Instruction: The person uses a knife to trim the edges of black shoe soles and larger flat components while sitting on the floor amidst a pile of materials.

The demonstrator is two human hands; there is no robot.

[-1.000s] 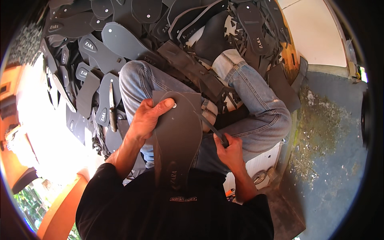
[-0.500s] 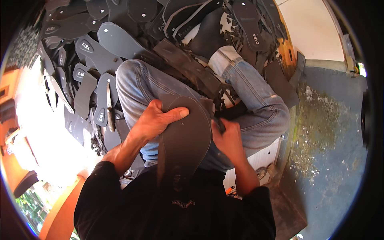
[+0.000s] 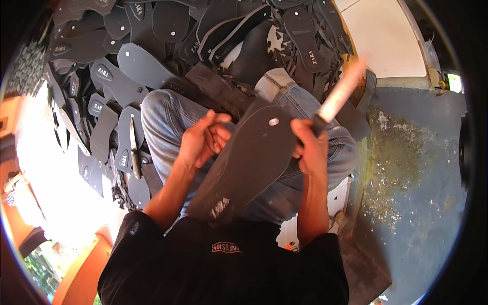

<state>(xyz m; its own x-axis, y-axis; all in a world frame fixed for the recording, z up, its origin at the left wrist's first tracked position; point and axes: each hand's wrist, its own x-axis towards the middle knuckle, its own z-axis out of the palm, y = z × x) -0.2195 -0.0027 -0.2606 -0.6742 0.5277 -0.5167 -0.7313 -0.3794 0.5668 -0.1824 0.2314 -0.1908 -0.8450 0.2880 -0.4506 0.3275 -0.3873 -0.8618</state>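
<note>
A dark sole-shaped piece (image 3: 244, 157), with a curved sole outline and a small pale oval near its far end, lies tilted across my lap against my shirt. My right hand (image 3: 311, 150) is closed round the dark handle of a knife (image 3: 338, 94), whose blade points up and away to the right, blurred. The fingers of that hand also meet the piece's right edge. My left hand (image 3: 201, 142) is beside the piece's left edge, its fingers loosely bent and apart, gripping nothing. Whether its fingertips touch the edge I cannot tell.
Many dark soles (image 3: 117, 81) and offcuts are heaped ahead and to the left. A second knife (image 3: 133, 147) lies on a sole left of my knee. To the right are a stained blue-grey floor (image 3: 406, 178), a pale tiled surface (image 3: 384, 40) and a brown block (image 3: 363, 269).
My left hand has let go of the piece, which has turned with its far end toward the right. My right hand has risen, swinging the knife blade up and away.
</note>
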